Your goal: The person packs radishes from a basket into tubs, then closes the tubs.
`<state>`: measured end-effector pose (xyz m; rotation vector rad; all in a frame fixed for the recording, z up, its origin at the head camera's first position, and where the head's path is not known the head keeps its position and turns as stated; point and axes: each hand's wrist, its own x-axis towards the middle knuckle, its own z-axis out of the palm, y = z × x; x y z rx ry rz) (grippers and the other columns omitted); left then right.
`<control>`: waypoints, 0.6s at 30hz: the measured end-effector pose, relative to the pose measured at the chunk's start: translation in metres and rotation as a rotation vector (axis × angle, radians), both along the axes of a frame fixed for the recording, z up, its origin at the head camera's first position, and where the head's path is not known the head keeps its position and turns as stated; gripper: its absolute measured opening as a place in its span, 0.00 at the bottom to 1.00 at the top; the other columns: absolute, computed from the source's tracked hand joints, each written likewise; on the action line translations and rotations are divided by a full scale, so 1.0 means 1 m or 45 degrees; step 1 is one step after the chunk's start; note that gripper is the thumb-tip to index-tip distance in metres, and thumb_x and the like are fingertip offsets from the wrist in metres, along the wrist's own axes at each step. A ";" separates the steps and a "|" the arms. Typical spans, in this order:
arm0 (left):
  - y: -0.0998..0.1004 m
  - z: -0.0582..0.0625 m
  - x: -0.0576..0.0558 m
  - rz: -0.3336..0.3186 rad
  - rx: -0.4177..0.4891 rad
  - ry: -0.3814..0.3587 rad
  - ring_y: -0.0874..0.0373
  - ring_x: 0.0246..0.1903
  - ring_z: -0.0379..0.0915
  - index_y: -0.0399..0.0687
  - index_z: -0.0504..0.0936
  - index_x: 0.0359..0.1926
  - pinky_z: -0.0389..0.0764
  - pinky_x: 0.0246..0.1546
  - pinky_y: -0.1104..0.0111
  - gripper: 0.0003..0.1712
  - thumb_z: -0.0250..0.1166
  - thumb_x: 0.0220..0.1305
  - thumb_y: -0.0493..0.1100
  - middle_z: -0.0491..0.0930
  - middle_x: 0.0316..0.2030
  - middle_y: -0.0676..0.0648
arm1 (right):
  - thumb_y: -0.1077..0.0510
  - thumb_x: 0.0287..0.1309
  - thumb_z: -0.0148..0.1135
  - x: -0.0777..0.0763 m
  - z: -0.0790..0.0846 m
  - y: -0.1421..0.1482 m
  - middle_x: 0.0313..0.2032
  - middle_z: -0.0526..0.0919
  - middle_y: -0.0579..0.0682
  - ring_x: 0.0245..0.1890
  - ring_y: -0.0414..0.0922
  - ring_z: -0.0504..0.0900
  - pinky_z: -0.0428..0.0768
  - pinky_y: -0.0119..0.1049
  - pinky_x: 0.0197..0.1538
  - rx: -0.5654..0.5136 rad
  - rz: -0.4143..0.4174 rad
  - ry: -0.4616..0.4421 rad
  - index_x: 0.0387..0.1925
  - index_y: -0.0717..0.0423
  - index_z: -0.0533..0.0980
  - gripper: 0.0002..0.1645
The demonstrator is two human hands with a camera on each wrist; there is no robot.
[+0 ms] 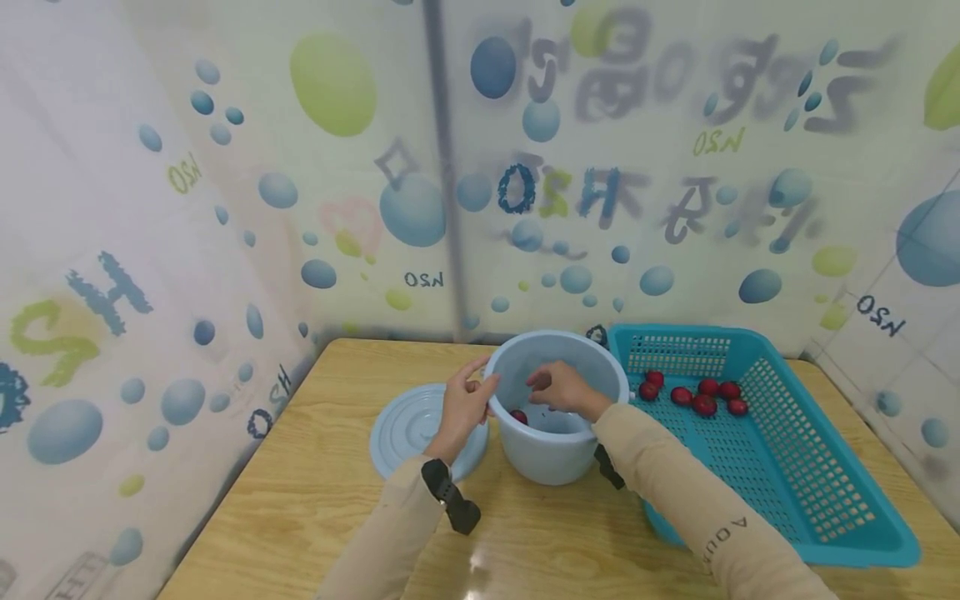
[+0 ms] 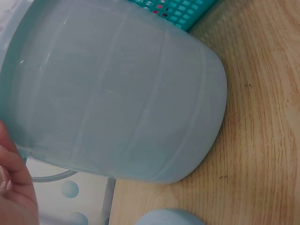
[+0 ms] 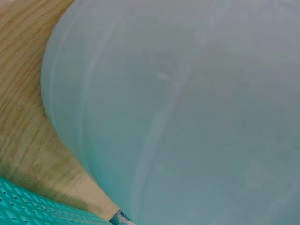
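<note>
While the left hand (image 1: 463, 407) grips the bucket (image 1: 551, 457), the right hand (image 1: 564, 388), fingers apart inside it, is nearer the red fruits (image 1: 705, 405) right of the bucket.

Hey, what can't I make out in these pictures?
Head view: how many fruits lie in the bucket; its near wall and the right hand hide part.
Left wrist view: most of the lid, cut off by the bottom edge.
Right wrist view: the right hand, behind the bucket's wall.
</note>
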<state>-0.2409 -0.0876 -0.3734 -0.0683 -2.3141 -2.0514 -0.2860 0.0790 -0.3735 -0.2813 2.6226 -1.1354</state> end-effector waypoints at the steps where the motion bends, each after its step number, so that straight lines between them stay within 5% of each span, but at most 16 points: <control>1: -0.001 -0.003 -0.002 -0.002 0.005 -0.001 0.66 0.06 0.59 0.39 0.67 0.58 0.62 0.09 0.75 0.25 0.57 0.59 0.38 0.65 0.10 0.50 | 0.66 0.50 0.60 0.000 0.000 0.000 0.40 0.78 0.58 0.39 0.50 0.78 0.78 0.36 0.33 -0.005 0.002 0.010 0.43 0.64 0.74 0.15; 7: -0.002 -0.020 -0.015 0.018 0.007 -0.009 0.64 0.06 0.60 0.46 0.69 0.58 0.62 0.08 0.75 0.25 0.59 0.58 0.42 0.66 0.11 0.50 | 0.64 0.50 0.60 0.003 0.004 0.003 0.39 0.78 0.56 0.36 0.47 0.77 0.77 0.35 0.33 -0.023 -0.002 0.093 0.42 0.63 0.75 0.14; 18: 0.000 -0.023 -0.015 0.075 -0.012 -0.008 0.64 0.07 0.61 0.51 0.72 0.55 0.62 0.09 0.76 0.23 0.60 0.57 0.43 0.66 0.11 0.49 | 0.63 0.52 0.59 0.011 0.014 0.009 0.38 0.78 0.56 0.37 0.48 0.77 0.78 0.36 0.36 -0.164 0.006 0.214 0.41 0.64 0.75 0.13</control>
